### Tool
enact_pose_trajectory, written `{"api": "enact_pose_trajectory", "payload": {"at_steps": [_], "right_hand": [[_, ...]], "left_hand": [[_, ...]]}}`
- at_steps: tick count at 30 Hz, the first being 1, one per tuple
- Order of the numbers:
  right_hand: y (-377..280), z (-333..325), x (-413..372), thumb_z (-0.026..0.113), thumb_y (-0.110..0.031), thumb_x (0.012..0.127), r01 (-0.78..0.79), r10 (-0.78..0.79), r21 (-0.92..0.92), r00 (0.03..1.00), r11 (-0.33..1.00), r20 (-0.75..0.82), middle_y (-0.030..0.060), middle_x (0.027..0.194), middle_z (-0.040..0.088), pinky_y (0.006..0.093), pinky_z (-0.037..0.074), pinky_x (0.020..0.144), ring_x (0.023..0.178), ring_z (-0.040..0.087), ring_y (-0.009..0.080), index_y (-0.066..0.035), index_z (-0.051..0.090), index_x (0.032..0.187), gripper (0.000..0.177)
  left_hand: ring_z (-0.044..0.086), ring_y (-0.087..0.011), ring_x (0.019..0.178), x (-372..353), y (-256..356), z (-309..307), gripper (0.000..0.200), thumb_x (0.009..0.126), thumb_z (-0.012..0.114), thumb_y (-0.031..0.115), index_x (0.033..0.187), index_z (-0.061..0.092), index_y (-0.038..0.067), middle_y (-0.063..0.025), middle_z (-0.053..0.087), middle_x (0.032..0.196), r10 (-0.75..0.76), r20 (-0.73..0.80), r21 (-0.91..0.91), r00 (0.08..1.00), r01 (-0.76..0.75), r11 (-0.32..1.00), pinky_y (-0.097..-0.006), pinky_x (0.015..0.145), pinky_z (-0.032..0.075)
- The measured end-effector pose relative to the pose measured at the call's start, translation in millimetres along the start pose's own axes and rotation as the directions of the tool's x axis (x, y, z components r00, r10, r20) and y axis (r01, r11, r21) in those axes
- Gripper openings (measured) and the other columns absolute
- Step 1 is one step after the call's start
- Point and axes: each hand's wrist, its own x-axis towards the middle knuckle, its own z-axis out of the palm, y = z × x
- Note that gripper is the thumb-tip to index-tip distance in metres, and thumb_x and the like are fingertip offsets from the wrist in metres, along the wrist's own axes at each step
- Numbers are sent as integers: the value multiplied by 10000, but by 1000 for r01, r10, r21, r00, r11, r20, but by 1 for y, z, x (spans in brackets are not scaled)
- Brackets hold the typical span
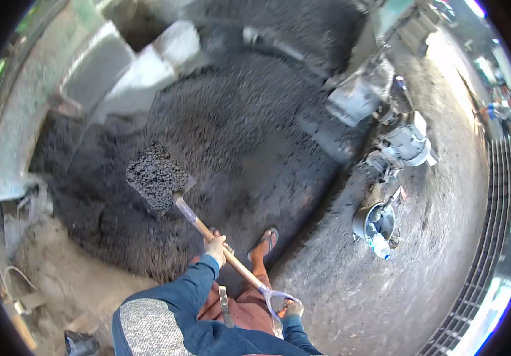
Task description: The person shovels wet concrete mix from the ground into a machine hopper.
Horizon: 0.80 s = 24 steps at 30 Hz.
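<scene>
A shovel (240,270) with a wooden shaft and a D-shaped handle stretches from my body toward the upper left. My left hand (215,250) is wrapped round the middle of its shaft. At the near end, my right hand (293,308) grips the D-handle. The blade carries a heap of dark, lumpy, wet-looking material (158,173), which hides most of the metal. Under and around the blade lies more of the same dark loose material (220,118).
Pale concrete blocks (143,74) stand at the upper left. On the raised ledge at right are a metal bucket (362,224) with a trowel in it, a plastic bottle (380,245) and a grey machine (407,142). A metal grating (499,196) runs along the far right.
</scene>
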Motion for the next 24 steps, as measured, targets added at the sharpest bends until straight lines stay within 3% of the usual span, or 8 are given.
{"api": "enact_pose_trajectory", "payload": {"at_steps": [2, 6, 11, 15, 17, 22, 23, 24], "right_hand": [[28, 9, 27, 681, -189, 827, -137, 139, 592, 989, 794, 43, 103, 609, 599, 415, 485, 427, 491, 599, 250, -17, 644, 833, 176], [-30, 16, 73, 525, -103, 830, -267, 127, 859, 964, 436, 235, 128, 538, 483, 477, 450, 390, 406, 489, 295, -20, 547, 697, 157], [-161, 7, 96, 415, -217, 936, -465, 136, 807, 884, 365, 448, 45, 671, 420, 420, 450, 486, 495, 423, 246, -118, 454, 712, 248], [-240, -28, 94, 364, -114, 857, -538, 23, 431, 644, 725, 765, 109, 692, 597, 390, 520, 527, 524, 532, 246, -26, 575, 809, 233], [-176, 9, 166, 453, -95, 886, -488, -8, 494, 706, 720, 708, 97, 674, 586, 375, 516, 502, 541, 564, 236, -19, 587, 818, 169], [-144, -51, 110, 624, -104, 845, -364, 73, 656, 902, 662, 426, 82, 653, 566, 422, 484, 477, 542, 556, 246, -42, 588, 772, 102], [-87, -55, 136, 632, -127, 839, -76, -55, 437, 958, 896, 280, 88, 677, 590, 430, 488, 502, 564, 577, 252, -38, 606, 775, 113], [-57, -66, 135, 644, -162, 828, -72, 21, 347, 989, 935, 148, 96, 698, 615, 426, 493, 540, 604, 608, 258, -28, 634, 785, 142]], "left_hand": [[474, -202, 491, -39, 26, 47, 124, 881, 627, 114, 929, 520, 154, -19, 488, 703, -14, 104, -15, 994, 16, 1000, -399, 491, 468], [493, -214, 488, -103, 75, 151, 203, 843, 692, 144, 859, 495, 96, -45, 486, 660, 133, 273, 6, 953, -140, 990, -394, 470, 464], [491, -189, 473, -169, 135, 276, 255, 782, 743, 48, 799, 492, 91, -29, 488, 644, 326, 474, -2, 818, -370, 929, -358, 432, 456], [538, -210, 497, -211, 164, 313, 243, 761, 728, 22, 871, 512, 44, -51, 518, 671, 552, 530, 35, 644, -667, 745, -361, 461, 478], [564, -218, 517, -204, 162, 307, 241, 757, 721, 20, 896, 524, 29, -66, 533, 686, 575, 504, 51, 644, -687, 724, -364, 479, 493], [554, -246, 537, -116, 97, 216, 182, 836, 685, 150, 887, 522, 88, -46, 525, 677, 216, 421, -78, 881, -202, 976, -433, 516, 507], [547, -240, 539, -86, 69, 195, 171, 851, 674, 151, 884, 513, 106, -46, 530, 696, 129, 368, -111, 921, -94, 989, -427, 516, 506], [539, -234, 542, -66, 35, 172, 163, 866, 663, 151, 881, 503, 123, -47, 535, 715, 36, 314, -160, 949, 15, 987, -421, 516, 504]]}}
